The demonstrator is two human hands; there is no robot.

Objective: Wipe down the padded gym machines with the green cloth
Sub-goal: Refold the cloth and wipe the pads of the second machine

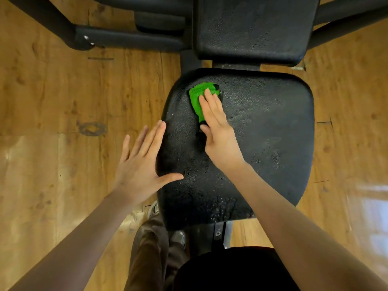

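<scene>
A wooden floor (52, 91) spread beneath the machine's black frame tubes (52, 22). The left hand (142, 162) lay flat against the left edge of the black padded seat (262, 133), fingers straight and slightly spread, holding nothing. The right hand (218, 127) pressed the bunched green cloth (197, 95) onto the seat's far-left part, fingers straight and together. The back pad (252, 28) stood beyond.

Wood-grain plank floor (52, 91) fills the frame; a dark ring stain (92, 128) at left, window glare lower right.
</scene>
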